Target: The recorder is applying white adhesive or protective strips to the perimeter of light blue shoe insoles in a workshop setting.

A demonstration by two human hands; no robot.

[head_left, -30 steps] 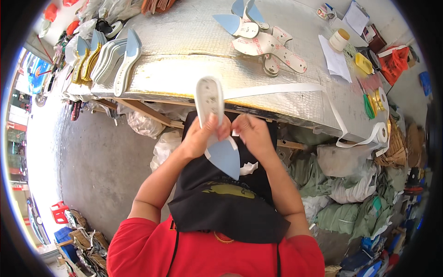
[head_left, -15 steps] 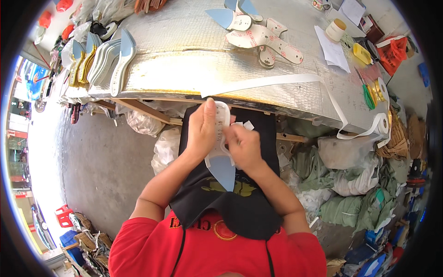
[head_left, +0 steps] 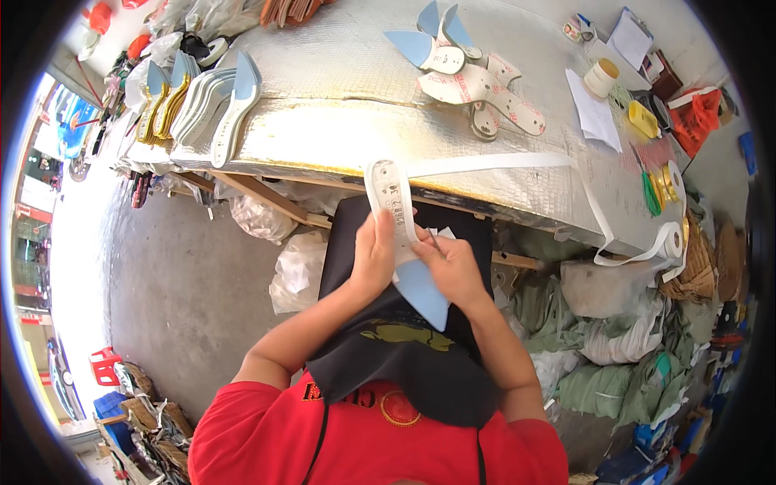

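Note:
Above my lap, my left hand (head_left: 375, 257) grips a shoe insole (head_left: 393, 194) by its side, thumb on the face. The insole has a white heel end with a white band round its rim and a pointed blue toe towards me. At its other edge my right hand (head_left: 454, 271) is closed, fingertips beside the insole. A thin dark tip shows by those fingers; its kind is unclear. Small white scraps lie beside the right hand on my black apron (head_left: 347, 242). Behind the insole's heel, a white tape (head_left: 493, 164) runs along the table's front edge.
The silvery table (head_left: 323, 129) holds stacked blue-toed insoles (head_left: 202, 101) at left and loose insole pieces (head_left: 477, 85) at the back. To the right are a tape roll (head_left: 669, 240), green-handled scissors (head_left: 651, 194), a jar (head_left: 600, 78) and paper (head_left: 592, 113). Bags (head_left: 602, 283) lie below.
The insole's heel has risen towards the table, showing more of its face. My left hand has moved down along it, and my right hand has shifted right and slightly towards me.

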